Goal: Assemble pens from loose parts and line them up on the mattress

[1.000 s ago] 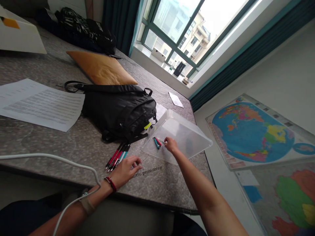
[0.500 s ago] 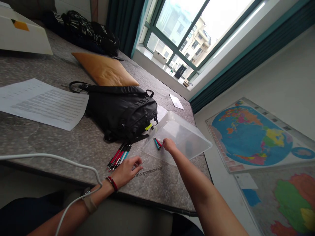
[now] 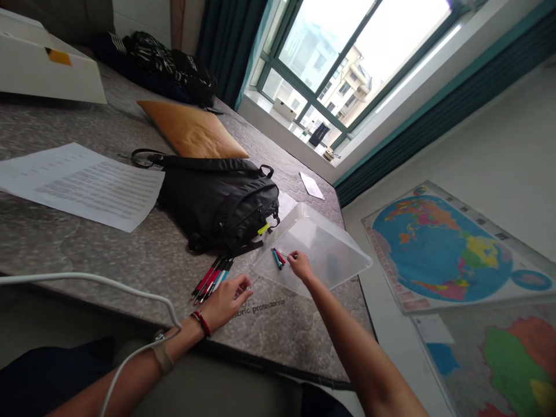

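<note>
My right hand (image 3: 299, 264) reaches into a clear plastic box (image 3: 343, 255), its fingers pinched on a slim pale pen (image 3: 283, 253). Beside that pen, a few pens (image 3: 277, 259) with teal, red and dark barrels lie together in the box. My left hand (image 3: 230, 293) rests on the grey quilted surface, thumb and fingers loosely curved and apart, with nothing clear between them. Just left of it lies a row of several pens (image 3: 211, 279), red, black, white and teal, partly behind the hand.
Behind the pens lies a black backpack (image 3: 217, 202), with an orange-brown padded envelope (image 3: 195, 130) beyond it. A printed sheet (image 3: 91, 185) is at the left. A white cable (image 3: 108, 280) crosses my left forearm. A white box (image 3: 47, 69) stands far left.
My right hand has shifted slightly within the clear box, and the pale pen now shows at its fingertips. My left hand stays almost still. The whole view has tilted a little.
</note>
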Available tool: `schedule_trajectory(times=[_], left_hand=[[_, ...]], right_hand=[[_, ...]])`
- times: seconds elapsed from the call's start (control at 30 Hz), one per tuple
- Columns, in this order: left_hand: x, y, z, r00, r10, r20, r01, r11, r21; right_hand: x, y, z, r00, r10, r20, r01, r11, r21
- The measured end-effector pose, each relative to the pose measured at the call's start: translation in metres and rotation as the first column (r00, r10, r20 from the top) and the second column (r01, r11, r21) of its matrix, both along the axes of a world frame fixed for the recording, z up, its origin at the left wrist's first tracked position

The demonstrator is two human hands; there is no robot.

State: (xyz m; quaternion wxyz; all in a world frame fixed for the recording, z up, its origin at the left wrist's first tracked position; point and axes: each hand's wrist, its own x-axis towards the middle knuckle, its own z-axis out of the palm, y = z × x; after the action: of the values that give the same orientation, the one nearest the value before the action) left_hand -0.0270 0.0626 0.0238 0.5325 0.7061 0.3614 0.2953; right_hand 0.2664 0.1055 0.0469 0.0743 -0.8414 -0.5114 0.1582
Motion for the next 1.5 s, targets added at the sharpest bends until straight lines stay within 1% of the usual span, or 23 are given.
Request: schedule_trajectory(times=[0.07, 0.1, 0.13, 0.17, 0.2, 0.23, 0.27, 0.3, 0.33, 0.37, 0.43, 0.53, 0.6, 0.73, 0.83, 0.9, 0.97, 1.07, 1.13, 1.23, 1.33, 1.4, 1.5], left_hand=[[0.002, -0.001, 0.000, 0.999, 0.018, 0.040, -0.018, 1.000, -0.013], [0.003, -0.002, 0.000, 0.998, 0.023, 0.062, -0.021, 0.999, -0.027], [0.004, -0.003, 0.001, 0.996, 0.026, 0.081, -0.023, 0.999, -0.041], [0.005, -0.004, 0.002, 0.995, 0.033, 0.095, -0.029, 0.998, -0.049], [0.006, -0.006, 0.003, 0.994, 0.047, 0.101, -0.043, 0.998, -0.046], [0.007, -0.008, 0.005, 0.992, 0.072, 0.100, -0.069, 0.997, -0.029], [0.007, -0.010, 0.006, 0.991, 0.103, 0.091, -0.103, 0.995, -0.006], [0.008, -0.013, 0.008, 0.988, 0.133, 0.079, -0.134, 0.991, 0.014], [0.008, -0.015, 0.009, 0.986, 0.153, 0.067, -0.155, 0.988, 0.026], [0.008, -0.018, 0.011, 0.985, 0.161, 0.056, -0.163, 0.986, 0.026], [0.008, -0.022, 0.012, 0.989, 0.138, 0.043, -0.138, 0.990, 0.003], [0.008, -0.028, 0.013, 0.993, 0.106, 0.061, -0.105, 0.994, -0.018], [0.008, -0.031, 0.012, 0.993, 0.099, 0.063, -0.099, 0.995, -0.014], [0.007, -0.040, 0.009, 0.994, 0.100, 0.053, -0.101, 0.994, 0.033], [0.005, -0.045, 0.004, 0.993, 0.108, 0.055, -0.111, 0.992, 0.066], [0.004, -0.047, 0.001, 0.992, 0.115, 0.057, -0.120, 0.990, 0.074], [0.003, -0.048, 0.000, 0.989, 0.127, 0.069, -0.132, 0.989, 0.072], [0.002, -0.048, 0.000, 0.987, 0.139, 0.081, -0.144, 0.988, 0.055], [0.001, -0.048, 0.001, 0.988, 0.133, 0.077, -0.137, 0.990, 0.045], [0.000, -0.049, 0.004, 0.991, 0.121, 0.065, -0.124, 0.992, 0.034], [-0.001, -0.048, 0.005, 0.991, 0.107, 0.080, -0.110, 0.994, 0.023], [-0.002, -0.048, 0.003, 0.990, 0.093, 0.103, -0.095, 0.995, 0.015], [-0.002, -0.046, 0.000, 0.990, 0.086, 0.114, -0.086, 0.996, 0.003]], right_hand=[[-0.013, -0.021, 0.003, 0.983, -0.044, -0.177, 0.051, 0.998, 0.037], [-0.021, -0.034, 0.004, 0.947, -0.061, -0.315, 0.084, 0.995, 0.059], [-0.030, -0.046, 0.004, 0.819, -0.085, -0.568, 0.165, 0.982, 0.091], [-0.040, -0.058, 0.004, 0.624, -0.090, -0.776, 0.249, 0.964, 0.089], [-0.051, -0.069, 0.004, 0.421, -0.081, -0.903, 0.311, 0.948, 0.061], [-0.062, -0.079, 0.003, 0.243, -0.069, -0.968, 0.349, 0.937, 0.021], [-0.074, -0.087, 0.002, 0.117, -0.057, -0.992, 0.371, 0.928, -0.010], [-0.086, -0.094, 0.001, 0.022, -0.044, -0.999, 0.384, 0.923, -0.032], [-0.098, -0.099, -0.001, -0.047, -0.029, -0.998, 0.397, 0.917, -0.045], [-0.110, -0.104, -0.002, -0.100, -0.009, -0.995, 0.415, 0.908, -0.050], [-0.131, -0.111, -0.003, -0.166, 0.016, -0.986, 0.452, 0.890, -0.062], [-0.154, -0.119, -0.004, -0.206, 0.040, -0.978, 0.498, 0.864, -0.070], [-0.162, -0.125, -0.004, -0.221, 0.047, -0.974, 0.503, 0.861, -0.073], [-0.167, -0.138, -0.006, -0.226, 0.060, -0.972, 0.503, 0.862, -0.064], [-0.168, -0.148, -0.011, -0.229, 0.053, -0.972, 0.501, 0.863, -0.071], [-0.167, -0.152, -0.017, -0.240, 0.053, -0.969, 0.524, 0.848, -0.083], [-0.165, -0.154, -0.022, -0.266, 0.079, -0.961, 0.598, 0.795, -0.101], [-0.158, -0.154, -0.028, -0.302, 0.129, -0.944, 0.728, 0.671, -0.141], [-0.152, -0.153, -0.029, -0.305, 0.109, -0.946, 0.767, 0.617, -0.176], [-0.148, -0.153, -0.028, -0.272, 0.048, -0.961, 0.790, 0.582, -0.195], [-0.148, -0.153, -0.023, -0.203, 0.035, -0.979, 0.809, 0.569, -0.148], [-0.150, -0.154, -0.018, -0.162, 0.044, -0.986, 0.802, 0.588, -0.105], [-0.151, -0.155, -0.011, -0.130, 0.066, -0.989, 0.775, 0.629, -0.060]])
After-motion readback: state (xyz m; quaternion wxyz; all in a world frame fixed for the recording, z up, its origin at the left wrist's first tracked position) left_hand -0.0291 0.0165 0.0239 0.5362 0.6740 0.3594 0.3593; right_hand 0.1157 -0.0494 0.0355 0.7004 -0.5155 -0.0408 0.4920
